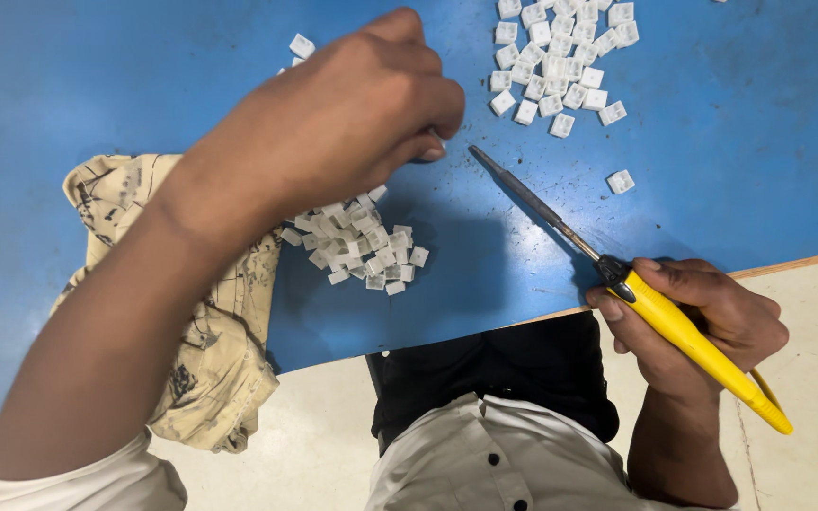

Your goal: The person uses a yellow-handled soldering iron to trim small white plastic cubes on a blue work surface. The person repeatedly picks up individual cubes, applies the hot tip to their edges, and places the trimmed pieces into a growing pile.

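Observation:
My left hand (pixel 352 114) hovers over the blue table (pixel 97 85) with its fingers curled closed; whether it pinches a small piece is hidden. Just below it lies a pile of small white square plastic pieces (pixel 362 246). My right hand (pixel 702 317) grips the yellow handle of a long thin tool (pixel 617 279) at the table's near edge. Its dark metal tip points up-left toward my left hand's fingertips.
A second, larger heap of white square pieces (pixel 560 57) lies at the top, with one stray piece (pixel 620 181) to its lower right. A crumpled beige patterned cloth (pixel 201 322) lies under my left forearm. Pale floor shows beyond the table edge.

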